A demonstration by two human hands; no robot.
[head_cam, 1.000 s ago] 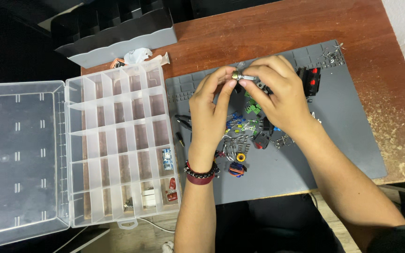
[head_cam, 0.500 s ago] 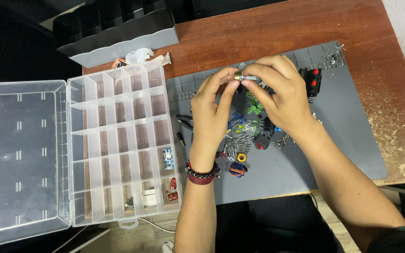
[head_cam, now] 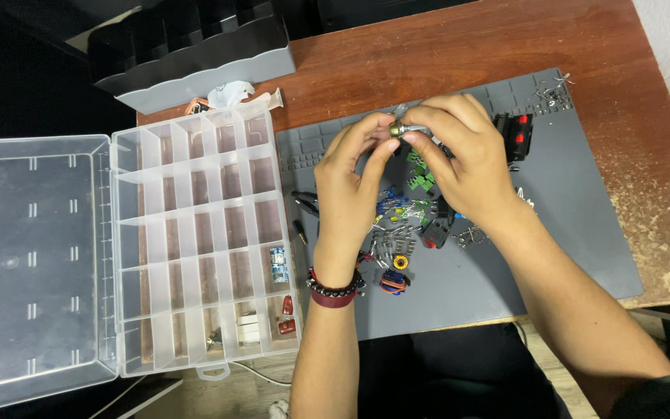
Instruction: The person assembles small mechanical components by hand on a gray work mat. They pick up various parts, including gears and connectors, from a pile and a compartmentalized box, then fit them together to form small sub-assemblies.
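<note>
Both hands are raised over the far half of the grey mat, fingertips meeting. Left hand: thumb and forefinger pinched on a small metal part, brass-coloured at the end, the other fingers curled. Right hand: fingers closed on the other end of the same part, which sits between the two hands and clear of the mat. What kind of part it is cannot be made out. A dark bead bracelet and a red band circle the left wrist.

Directly under the hands lies a loose heap of small components: green terminal blocks, coloured LEDs, metal pins, a wound coil nearer the person. A black block with red buttons lies just beyond the right hand on its outer side. A tangle of thin wire pieces sits at the mat's far corner, well apart from that hand. Two black-handled tools lie just beside the left hand on its outer side.

Further out on the left side stands a clear organiser, lid thrown open flat. Most compartments are bare; a blue board and red pieces lie in the near ones. A grey tray sits beyond the organiser. All rests on a brown wooden worktop.
</note>
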